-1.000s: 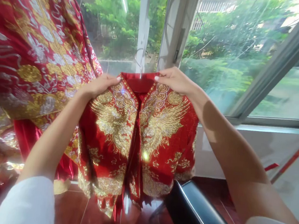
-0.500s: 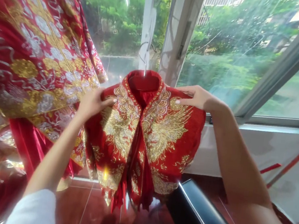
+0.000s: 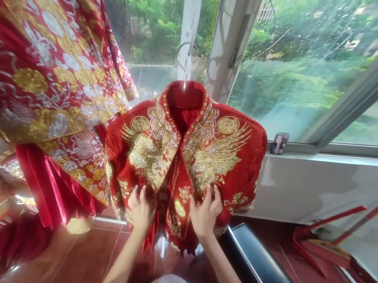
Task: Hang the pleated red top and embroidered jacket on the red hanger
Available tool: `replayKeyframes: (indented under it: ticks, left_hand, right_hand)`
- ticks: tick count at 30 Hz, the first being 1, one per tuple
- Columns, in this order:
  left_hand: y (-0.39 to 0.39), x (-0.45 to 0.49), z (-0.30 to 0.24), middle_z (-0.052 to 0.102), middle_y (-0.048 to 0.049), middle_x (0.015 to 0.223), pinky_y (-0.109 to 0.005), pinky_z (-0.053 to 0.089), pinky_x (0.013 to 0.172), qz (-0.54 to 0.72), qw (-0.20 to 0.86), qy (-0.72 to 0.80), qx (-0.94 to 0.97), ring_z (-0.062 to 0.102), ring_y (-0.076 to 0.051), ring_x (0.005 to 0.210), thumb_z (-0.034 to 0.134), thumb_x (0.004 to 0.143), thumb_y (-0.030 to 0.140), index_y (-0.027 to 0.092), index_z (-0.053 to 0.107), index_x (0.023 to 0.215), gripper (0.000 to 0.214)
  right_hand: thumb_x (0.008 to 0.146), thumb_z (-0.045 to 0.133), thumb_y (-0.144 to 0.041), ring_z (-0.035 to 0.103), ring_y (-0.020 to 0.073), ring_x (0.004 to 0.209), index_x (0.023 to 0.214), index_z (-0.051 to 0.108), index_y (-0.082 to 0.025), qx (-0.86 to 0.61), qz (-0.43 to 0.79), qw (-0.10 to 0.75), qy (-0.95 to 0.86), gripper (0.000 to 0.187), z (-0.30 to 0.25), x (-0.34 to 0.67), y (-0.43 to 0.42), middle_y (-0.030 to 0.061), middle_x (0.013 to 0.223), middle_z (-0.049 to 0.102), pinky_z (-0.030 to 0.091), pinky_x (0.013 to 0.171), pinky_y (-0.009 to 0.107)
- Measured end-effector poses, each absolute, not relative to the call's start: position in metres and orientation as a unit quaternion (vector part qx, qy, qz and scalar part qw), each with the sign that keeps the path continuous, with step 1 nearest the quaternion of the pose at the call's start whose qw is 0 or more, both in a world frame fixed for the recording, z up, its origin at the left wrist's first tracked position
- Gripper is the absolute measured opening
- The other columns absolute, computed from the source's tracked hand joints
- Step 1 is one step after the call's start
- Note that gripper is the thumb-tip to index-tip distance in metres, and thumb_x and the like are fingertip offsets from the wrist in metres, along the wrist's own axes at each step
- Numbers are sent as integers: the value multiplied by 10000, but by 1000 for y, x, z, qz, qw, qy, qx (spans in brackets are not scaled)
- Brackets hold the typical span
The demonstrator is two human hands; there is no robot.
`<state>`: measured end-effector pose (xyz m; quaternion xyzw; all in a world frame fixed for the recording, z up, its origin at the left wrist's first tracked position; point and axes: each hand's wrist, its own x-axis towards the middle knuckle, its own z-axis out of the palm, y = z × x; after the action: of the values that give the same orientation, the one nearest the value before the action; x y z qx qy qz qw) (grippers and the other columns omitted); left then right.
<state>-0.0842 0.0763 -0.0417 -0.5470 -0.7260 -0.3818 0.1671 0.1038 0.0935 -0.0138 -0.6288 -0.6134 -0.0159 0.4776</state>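
Note:
A small red jacket with gold phoenix embroidery hangs on a hanger whose metal hook rises in front of the window. My left hand grips the left front panel near the lower hem, fingers curled into the cloth. My right hand presses and pinches the right front panel at the same height. The two hands sit either side of the jacket's centre opening.
A larger red and gold embroidered garment with a pleated red skirt hangs at the left. A black bench lies lower right. A window frame, white wall and orange-red rods are at the right.
Both hands have left the jacket's shoulders and dropped to its lower front panels. The jacket now hangs fully spread on the hanger, and the view has shifted slightly.

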Motion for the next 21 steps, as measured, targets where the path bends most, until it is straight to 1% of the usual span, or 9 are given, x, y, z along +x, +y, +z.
replayKeyframes:
  ticks: [3,5,7,9,12,14,16,18,21]
  left_hand:
    - [63,-103,-47,611,-207,1160,-517,448,911,-357,143,-722,-575,588,-343,1100,450,868,215,190,599,1034,224]
    - [52,-106,-47,660,-149,906,-440,484,766,-364,71,-722,-584,649,-297,872,425,850,182,202,576,854,152]
    - [41,-100,-51,597,-78,676,-365,455,603,-392,2,-729,-561,616,-246,638,423,830,184,222,503,757,115]
    - [32,-91,-53,529,-31,590,-328,404,521,-418,-33,-737,-530,555,-211,528,397,842,193,238,448,749,115]
    - [26,-85,-48,509,-10,606,-310,417,534,-445,-38,-740,-503,524,-183,531,293,909,219,252,399,785,166]
    - [23,-87,-39,514,-9,631,-309,442,568,-467,-42,-738,-485,523,-176,559,253,940,263,254,391,807,192]
    - [17,-88,-31,523,-10,640,-321,450,583,-472,-49,-737,-481,529,-185,576,340,933,339,253,407,811,163]
    - [6,-82,-28,529,-9,623,-331,437,554,-448,-65,-735,-505,533,-198,559,481,869,363,253,433,777,152]
    - [-10,-53,-32,574,-30,649,-338,455,573,-385,-104,-691,-603,575,-206,596,523,815,233,242,509,729,88]
  right_hand:
    - [933,331,-384,636,365,1079,1240,558,-138,-593,89,488,-634,454,-16,118,97,238,1188,634,489,924,552]
    - [924,318,-387,668,350,1005,1160,600,-160,-586,133,496,-627,432,-10,121,96,214,1117,672,516,883,533]
    - [899,378,-402,682,331,942,1075,621,-193,-581,166,506,-616,366,-5,118,92,179,1039,699,533,848,511]
    - [866,462,-411,690,294,852,1035,617,-214,-566,207,509,-614,302,-1,115,88,130,944,716,550,804,467]
    - [814,557,-426,680,248,749,1087,601,-200,-550,255,504,-615,358,6,118,87,68,810,706,553,758,410]
    - [777,600,-444,676,246,740,1099,604,-185,-553,274,502,-606,413,12,126,88,59,776,700,549,756,403]
    - [752,629,-466,686,261,776,1095,604,-176,-546,313,510,-587,450,19,134,84,82,819,713,552,750,401]
    - [771,613,-478,695,268,794,1170,573,-168,-518,362,516,-578,507,31,140,71,104,873,723,561,713,387]
    - [850,534,-445,689,250,719,1388,430,-182,-466,371,490,-637,608,56,137,34,77,823,720,560,644,368]
